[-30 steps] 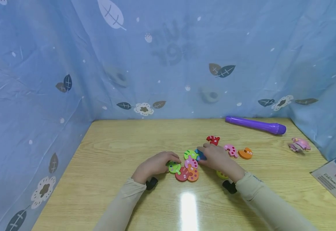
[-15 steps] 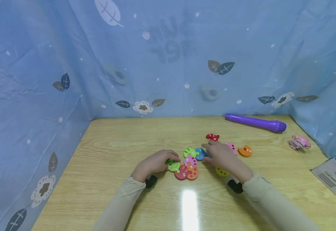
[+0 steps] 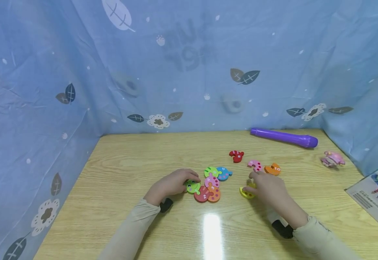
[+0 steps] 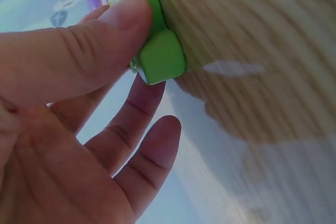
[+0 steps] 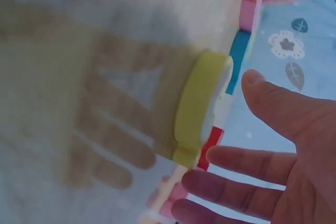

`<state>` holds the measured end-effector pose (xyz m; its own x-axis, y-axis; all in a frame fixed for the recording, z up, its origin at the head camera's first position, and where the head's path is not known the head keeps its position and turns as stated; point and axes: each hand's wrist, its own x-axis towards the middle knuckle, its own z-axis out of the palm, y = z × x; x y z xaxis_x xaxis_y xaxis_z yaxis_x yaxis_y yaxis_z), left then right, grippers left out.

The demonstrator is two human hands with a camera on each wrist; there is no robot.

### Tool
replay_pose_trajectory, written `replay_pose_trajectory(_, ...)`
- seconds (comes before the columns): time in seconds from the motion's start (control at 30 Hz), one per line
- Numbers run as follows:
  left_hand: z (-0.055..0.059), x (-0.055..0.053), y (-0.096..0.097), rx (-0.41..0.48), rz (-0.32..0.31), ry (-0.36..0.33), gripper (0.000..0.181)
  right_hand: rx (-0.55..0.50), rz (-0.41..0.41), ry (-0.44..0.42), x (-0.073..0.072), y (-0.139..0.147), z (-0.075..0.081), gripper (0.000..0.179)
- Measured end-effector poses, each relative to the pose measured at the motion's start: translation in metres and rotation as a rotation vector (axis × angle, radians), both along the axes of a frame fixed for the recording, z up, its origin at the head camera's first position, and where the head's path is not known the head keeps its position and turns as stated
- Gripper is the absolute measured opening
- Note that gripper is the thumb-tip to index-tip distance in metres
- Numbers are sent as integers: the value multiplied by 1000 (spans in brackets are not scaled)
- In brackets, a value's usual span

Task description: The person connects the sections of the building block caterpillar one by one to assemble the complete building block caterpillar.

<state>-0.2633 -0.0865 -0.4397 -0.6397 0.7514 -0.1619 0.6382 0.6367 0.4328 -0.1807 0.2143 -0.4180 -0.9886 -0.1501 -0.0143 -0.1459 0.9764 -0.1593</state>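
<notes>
My left hand (image 3: 172,183) holds the green smiling caterpillar-head puzzle piece (image 3: 193,187) by its edge. In the left wrist view, the thumb lies against the green piece (image 4: 160,59) with fingers behind it. Joined to the head is a winding chain of numbered pieces: red 2 (image 3: 201,195), orange 3 (image 3: 214,196), pink 4 (image 3: 212,180), light green 5 (image 3: 210,170) and blue 6 (image 3: 222,174). Over a loose yellow dotted piece (image 3: 247,194) hovers my right hand (image 3: 270,189). The right wrist view has its thumb and fingers spread beside the yellow piece (image 5: 199,98), apparently apart from it.
Loose red 8 (image 3: 237,156), pink 9 (image 3: 254,165) and orange 10 (image 3: 273,169) lie beyond my right hand. A purple toy microphone (image 3: 283,138) lies at the table's back right, near a pink toy (image 3: 333,159) and a printed box (image 3: 377,196). Blue curtains (image 3: 189,72) surround the table.
My right hand has left the blue 6, now joined at the chain's end, and moved right and nearer to the yellow piece. My left hand stays at the green head.
</notes>
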Motion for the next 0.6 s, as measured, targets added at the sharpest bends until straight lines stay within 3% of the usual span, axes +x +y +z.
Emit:
replay_pose_trajectory(0.23,0,0,-2,2,-20,13,54,49,-65,-29,12,-4,-9,57)
replay_pose_trajectory(0.33,1,0,-2,10,-25,7,54,56,-67,-28,13,-7,-12,54)
replay_pose_trajectory(0.6,3,-1,-2,36,-8,-18,56,-32,-8,7,0,-8,-15,46)
